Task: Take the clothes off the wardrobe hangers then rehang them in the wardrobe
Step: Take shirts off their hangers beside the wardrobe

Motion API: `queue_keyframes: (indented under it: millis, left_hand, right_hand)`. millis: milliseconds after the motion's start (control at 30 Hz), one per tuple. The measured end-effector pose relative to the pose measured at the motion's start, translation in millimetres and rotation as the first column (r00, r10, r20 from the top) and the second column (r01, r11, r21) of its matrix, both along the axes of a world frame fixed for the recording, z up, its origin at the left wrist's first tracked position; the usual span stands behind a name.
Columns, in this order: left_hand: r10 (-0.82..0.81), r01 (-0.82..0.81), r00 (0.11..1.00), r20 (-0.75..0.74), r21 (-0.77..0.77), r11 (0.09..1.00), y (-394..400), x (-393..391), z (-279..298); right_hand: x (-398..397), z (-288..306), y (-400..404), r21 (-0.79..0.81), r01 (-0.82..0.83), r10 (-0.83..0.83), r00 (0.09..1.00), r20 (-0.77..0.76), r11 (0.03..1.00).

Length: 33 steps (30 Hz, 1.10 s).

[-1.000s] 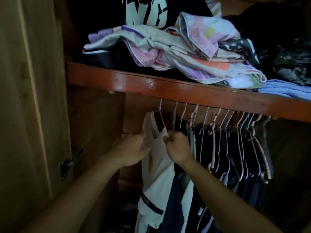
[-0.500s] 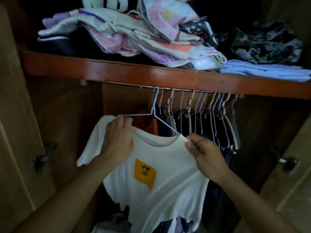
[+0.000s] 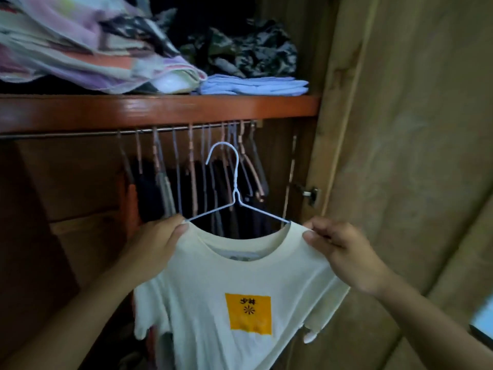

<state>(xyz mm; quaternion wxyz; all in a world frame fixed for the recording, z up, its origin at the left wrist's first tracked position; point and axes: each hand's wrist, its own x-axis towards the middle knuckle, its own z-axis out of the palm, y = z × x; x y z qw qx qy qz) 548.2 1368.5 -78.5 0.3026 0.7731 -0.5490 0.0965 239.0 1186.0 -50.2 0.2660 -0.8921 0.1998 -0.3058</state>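
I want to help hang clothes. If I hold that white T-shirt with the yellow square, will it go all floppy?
Probably yes. The white T-shirt sags and wrinkles below where the left hand and right hand pinch its shoulders, so it seems soft. It looks light, since fingertip pinches carry it. The thin wire hanger inside keeps its shape, so it is likely stiffer.

— What does the shirt (image 3: 232, 276) look like?
— Cream, with a yellow square print on the chest. It faces front, spread between the left grip (image 3: 157, 244) and right grip (image 3: 338, 249), each pinching a shoulder.
— And its hanger (image 3: 234, 193)?
— White wire, upright between the grips, arms tucked in the neckline, hook free below the rail (image 3: 80, 133).
— The others?
— Dark clothes (image 3: 202, 188) hang on the rail behind the grips.
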Motion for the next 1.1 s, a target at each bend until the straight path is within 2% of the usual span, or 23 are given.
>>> queue_keyframes:
  millis: [100, 233, 367, 433, 533, 700, 800, 933, 1000, 1100]
  left_hand:
    - [-0.141, 0.142, 0.989, -0.048, 0.008, 0.99, -26.4, -37.4, 1.7]
    - [-0.321, 0.311, 0.937, -0.14, -0.083, 0.947, -56.9, -101.9, 7.7]
    - [-0.514, 0.497, 0.836, -0.191, -0.132, 0.858, -84.5, -164.4, 16.8]
    - [-0.603, 0.586, 0.772, -0.201, -0.141, 0.798, -99.7, -194.6, 19.0]
    - [-0.717, 0.701, 0.67, -0.194, -0.153, 0.697, -125.3, -239.0, 18.8]
    - [-0.854, 0.851, 0.462, -0.241, -0.152, 0.503, -166.5, -301.5, 7.2]
    - [-0.92, 0.935, 0.305, -0.247, -0.108, 0.339, -182.4, -335.5, -0.8]
    - [-0.96, 0.988, 0.092, -0.266, -0.099, 0.122, -189.3, -371.9, -6.4]
    - [-0.966, 0.994, 0.033, -0.255, -0.096, 0.06, -191.2, -387.0, -8.7]
    - [-0.986, 0.998, -0.043, -0.161, -0.042, -0.036, -190.0, -407.2, -13.5]
  right_hand:
    - [-47.2, -2.4, 4.5, -0.009, 0.104, -0.104, 0.994, 0.021, 0.995]
    - [-109.7, -7.8, 18.5, -0.15, 0.308, -0.306, 0.951, 0.034, 0.94]
    - [-180.9, -8.1, 32.3, -0.12, 0.434, -0.43, 0.901, 0.055, 0.893]
    - [-214.1, -10.6, 42.3, -0.154, 0.502, -0.5, 0.864, 0.058, 0.851]
    - [-253.2, -18.7, 59.5, -0.214, 0.657, -0.659, 0.749, 0.07, 0.723]
    - [-305.6, -33.5, 100.5, -0.117, 0.815, -0.816, 0.576, 0.048, 0.568]
    - [-324.4, -40.1, 131.7, -0.02, 0.881, -0.881, 0.473, 0.005, 0.472]
    - [-331.2, -48.6, 175.2, -0.034, 0.957, -0.956, 0.286, -0.062, 0.289]
    - [-328.2, -53.1, 196.6, -0.044, 0.98, -0.978, 0.192, -0.08, 0.195]
    - [-319.9, -59.8, 225.8, -0.031, 0.998, -0.996, 0.057, -0.072, 0.059]
